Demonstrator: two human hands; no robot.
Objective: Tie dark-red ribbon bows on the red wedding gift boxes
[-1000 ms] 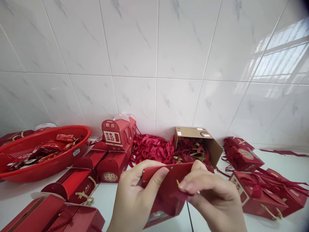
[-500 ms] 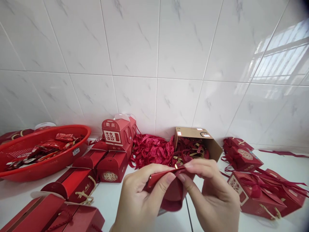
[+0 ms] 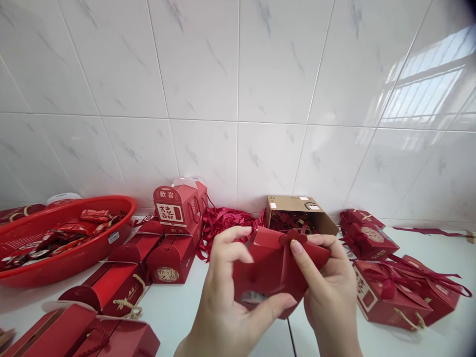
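Note:
Both my hands hold one small red paper gift box (image 3: 273,270) above the white counter. My left hand (image 3: 226,302) grips its left side, thumb under the bottom edge and fingers curled over the top flap. My right hand (image 3: 327,292) clasps the right side, its index finger pressing a red flower-shaped clasp with a gold stud (image 3: 293,239) on the box's top. The box's far side is hidden by my fingers.
A red oval basket (image 3: 74,255) of wrapped sweets sits at the left. Red gift boxes (image 3: 173,238) lie between it and a heap of red ribbon (image 3: 223,220). A cardboard carton (image 3: 297,206) of clasps stands behind my hands. Ribbon-tied boxes (image 3: 386,285) lie at the right.
The box has been turned and lifted so its front faces me. The flaps have come together at the top, and the flower clasp now sits on them under my right index finger.

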